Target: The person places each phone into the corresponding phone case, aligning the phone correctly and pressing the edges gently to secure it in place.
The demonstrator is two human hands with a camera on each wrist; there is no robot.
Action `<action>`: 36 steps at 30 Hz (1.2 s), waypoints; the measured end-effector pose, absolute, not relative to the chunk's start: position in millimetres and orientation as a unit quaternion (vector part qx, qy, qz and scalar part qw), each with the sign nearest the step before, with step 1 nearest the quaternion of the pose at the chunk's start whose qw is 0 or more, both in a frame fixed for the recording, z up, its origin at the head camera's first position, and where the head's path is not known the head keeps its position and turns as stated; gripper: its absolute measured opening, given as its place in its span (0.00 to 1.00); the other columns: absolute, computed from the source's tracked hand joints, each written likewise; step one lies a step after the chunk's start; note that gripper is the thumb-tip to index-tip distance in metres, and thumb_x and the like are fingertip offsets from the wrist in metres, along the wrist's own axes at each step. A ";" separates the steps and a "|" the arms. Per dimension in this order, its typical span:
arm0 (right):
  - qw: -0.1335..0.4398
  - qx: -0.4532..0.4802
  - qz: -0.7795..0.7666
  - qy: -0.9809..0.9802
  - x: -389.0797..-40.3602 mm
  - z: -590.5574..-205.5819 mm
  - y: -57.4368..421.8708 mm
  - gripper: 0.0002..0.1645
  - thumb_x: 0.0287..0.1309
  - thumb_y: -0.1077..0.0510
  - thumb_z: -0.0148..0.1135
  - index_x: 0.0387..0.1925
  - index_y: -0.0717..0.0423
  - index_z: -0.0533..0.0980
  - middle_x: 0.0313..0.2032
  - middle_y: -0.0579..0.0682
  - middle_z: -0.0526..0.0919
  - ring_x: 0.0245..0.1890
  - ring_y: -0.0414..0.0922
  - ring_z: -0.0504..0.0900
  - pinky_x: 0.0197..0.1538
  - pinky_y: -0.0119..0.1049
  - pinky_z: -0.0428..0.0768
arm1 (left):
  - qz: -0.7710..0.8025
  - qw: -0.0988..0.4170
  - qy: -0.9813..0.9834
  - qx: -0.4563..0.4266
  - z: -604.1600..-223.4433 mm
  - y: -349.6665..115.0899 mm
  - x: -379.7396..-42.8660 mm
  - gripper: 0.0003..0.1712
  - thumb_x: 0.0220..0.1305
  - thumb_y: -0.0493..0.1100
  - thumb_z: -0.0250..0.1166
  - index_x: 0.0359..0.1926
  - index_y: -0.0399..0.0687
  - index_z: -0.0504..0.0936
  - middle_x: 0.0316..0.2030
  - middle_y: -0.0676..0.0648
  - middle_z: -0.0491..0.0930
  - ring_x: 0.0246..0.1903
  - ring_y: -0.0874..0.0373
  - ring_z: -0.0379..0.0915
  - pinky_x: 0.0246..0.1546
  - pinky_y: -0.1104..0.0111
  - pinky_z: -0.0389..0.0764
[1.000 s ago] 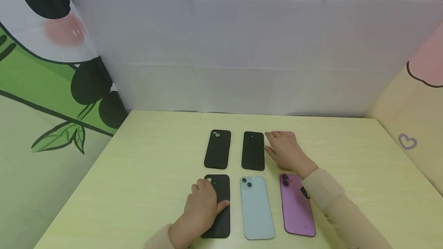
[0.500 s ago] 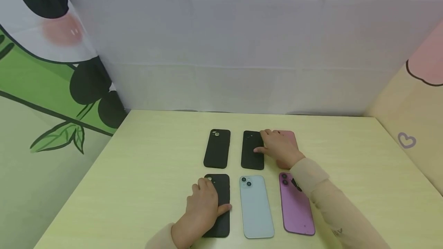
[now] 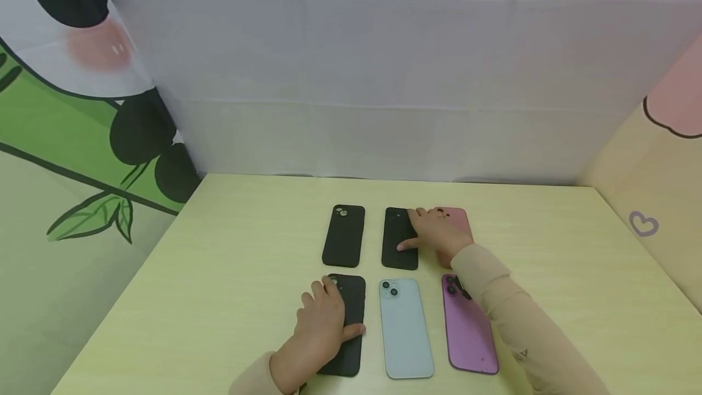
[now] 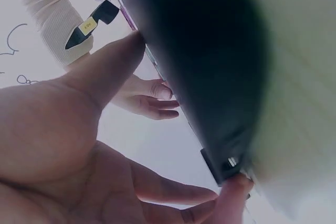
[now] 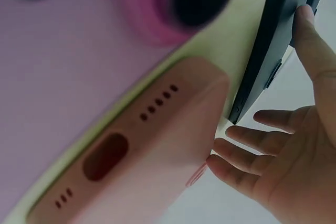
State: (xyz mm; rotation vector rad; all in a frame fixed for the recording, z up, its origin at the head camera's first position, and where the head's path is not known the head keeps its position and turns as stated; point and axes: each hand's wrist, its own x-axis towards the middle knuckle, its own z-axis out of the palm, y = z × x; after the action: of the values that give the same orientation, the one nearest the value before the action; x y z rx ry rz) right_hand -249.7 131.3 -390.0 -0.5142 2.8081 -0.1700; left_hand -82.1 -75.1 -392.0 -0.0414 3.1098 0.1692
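Note:
My left hand (image 3: 320, 322) grips the black phone (image 3: 351, 309) at front left, its thumb on the right edge and fingers near the camera end. In the left wrist view the phone (image 4: 194, 51) is large and blurred, with a fingertip against its camera corner. My right hand (image 3: 436, 229) reaches over the back row, between the middle black phone case (image 3: 396, 242) and the pink phone case (image 3: 460, 219), covering part of both. In the right wrist view its fingers are spread beside the pink case (image 5: 178, 145), the thumb at the black case's side (image 5: 262, 61).
A light blue phone (image 3: 407, 334) and a purple phone (image 3: 471, 334) lie in the front row. Another black phone case (image 3: 344, 239) lies at back left. The pale table (image 3: 247, 249) ends at a white wall (image 3: 356, 78), with printed sheets at both sides.
The right hand has moved left from the pink case toward the middle black case, its thumb now over it. The left hand has shifted slightly, and the phone under it is turned a little.

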 end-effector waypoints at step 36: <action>0.148 -0.151 -0.141 0.967 -264.2 -391.9 127.4 0.67 0.30 0.40 0.76 0.67 0.60 0.50 0.58 0.67 0.58 0.54 0.62 0.62 0.57 0.62 0.62 | 0.043 -0.010 0.999 -0.008 -391.0 -78.6 -83.7 0.65 0.22 0.70 0.72 0.57 0.27 0.66 0.41 0.36 0.70 0.32 0.46 0.68 0.26 0.57 0.76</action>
State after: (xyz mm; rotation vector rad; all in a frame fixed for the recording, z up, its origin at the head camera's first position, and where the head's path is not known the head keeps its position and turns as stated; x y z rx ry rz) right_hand -264.2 127.4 -391.9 -0.4345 2.7812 -0.4047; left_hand -83.7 -78.6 -391.0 -0.0257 3.1590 0.1369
